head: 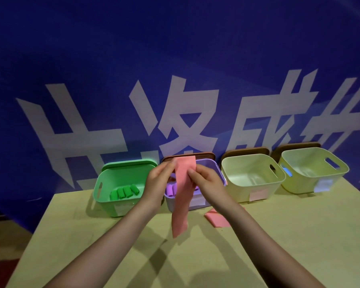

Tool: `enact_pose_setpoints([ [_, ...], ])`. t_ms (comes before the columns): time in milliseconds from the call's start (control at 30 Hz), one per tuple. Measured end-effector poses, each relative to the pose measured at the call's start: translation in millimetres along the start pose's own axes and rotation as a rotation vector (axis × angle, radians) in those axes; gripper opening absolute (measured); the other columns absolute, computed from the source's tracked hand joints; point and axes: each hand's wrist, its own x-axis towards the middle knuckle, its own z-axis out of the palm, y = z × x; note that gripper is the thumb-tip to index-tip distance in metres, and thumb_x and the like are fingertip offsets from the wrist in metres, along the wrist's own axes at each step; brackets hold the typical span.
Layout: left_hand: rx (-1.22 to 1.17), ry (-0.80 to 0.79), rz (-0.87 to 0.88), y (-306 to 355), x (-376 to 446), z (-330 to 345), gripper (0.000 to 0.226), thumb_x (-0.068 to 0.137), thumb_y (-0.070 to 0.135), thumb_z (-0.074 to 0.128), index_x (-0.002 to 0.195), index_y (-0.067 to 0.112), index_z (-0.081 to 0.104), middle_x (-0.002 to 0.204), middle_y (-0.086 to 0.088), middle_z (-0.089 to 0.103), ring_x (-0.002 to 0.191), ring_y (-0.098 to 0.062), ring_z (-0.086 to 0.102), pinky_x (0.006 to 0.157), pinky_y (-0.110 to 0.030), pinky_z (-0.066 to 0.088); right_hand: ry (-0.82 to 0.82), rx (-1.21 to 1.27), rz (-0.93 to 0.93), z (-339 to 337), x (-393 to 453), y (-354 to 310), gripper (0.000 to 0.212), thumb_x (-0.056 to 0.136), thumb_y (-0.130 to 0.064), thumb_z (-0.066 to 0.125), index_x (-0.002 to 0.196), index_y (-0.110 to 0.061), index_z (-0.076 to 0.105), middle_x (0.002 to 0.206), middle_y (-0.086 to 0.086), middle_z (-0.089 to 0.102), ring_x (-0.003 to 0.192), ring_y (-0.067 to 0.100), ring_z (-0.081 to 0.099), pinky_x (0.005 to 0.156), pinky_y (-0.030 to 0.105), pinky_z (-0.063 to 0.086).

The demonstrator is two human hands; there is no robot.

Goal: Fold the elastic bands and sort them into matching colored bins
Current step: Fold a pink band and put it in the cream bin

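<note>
Four open bins stand in a row along the far edge of a pale tabletop [279, 246], against a blue wall with large white characters [175, 121]. At the far left, the green bin [104, 196] holds four rolled green bands [124, 192] lying side by side. Next is the purple bin [210, 165], with rolled purple bands [170, 191] partly hidden behind the hands. In front of it, raised above the table, the left hand [157, 181] and right hand [206, 180] each pinch the top of a pink elastic band [181, 196], a long, flat, matte strip that hangs straight down between the forearms, its lower end near the tabletop. Just right of it, a second pink band [217, 219] lies flat on the table. Further right stand two cream bins [256, 179], [316, 171], the nearer with a pink label, the farther, near the far right corner, a pale one.
</note>
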Motion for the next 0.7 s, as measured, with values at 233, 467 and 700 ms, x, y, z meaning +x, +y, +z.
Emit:
enact_pose_setpoints([
  [233, -0.147, -0.261, -0.184, 0, -7, 4, 0.033, 0.096, 0.03, 0.045, 0.111, 0.011, 0.067, 0.102, -0.009, 0.072, 0.089, -0.019, 0.068, 0.076, -0.028, 0.053, -0.085, 0.103, 0.027, 5, -6, -2, 0.023, 0.096, -0.017, 0.055, 0.102, 0.001, 0.068, 0.088, 0.018, 0.066, 0.078, 0.012, 0.06, 0.069, 0.023, 0.047],
  [467, -0.53, -0.105, -0.216, 21, 11, 2, 0.032, 0.102, 0.032, 0.038, 0.111, 0.015, 0.062, 0.092, -0.008, 0.073, 0.089, -0.02, 0.069, 0.084, -0.032, 0.051, -0.183, 0.268, 0.265, 9, -17, 15, 0.004, 0.085, -0.008, 0.067, 0.084, -0.004, 0.068, 0.062, 0.003, 0.067, 0.054, 0.011, 0.063, 0.054, 0.02, 0.049],
  [700, -0.659, 0.03, -0.189, 38, 31, -27, 0.025, 0.101, 0.029, 0.039, 0.11, 0.016, 0.059, 0.093, -0.003, 0.072, 0.086, -0.016, 0.068, 0.084, -0.031, 0.051, -0.132, 0.212, 0.319, 16, -20, 38, 0.018, 0.086, -0.014, 0.069, 0.07, -0.008, 0.065, 0.05, 0.0, 0.06, 0.042, 0.008, 0.051, 0.046, 0.016, 0.041],
])
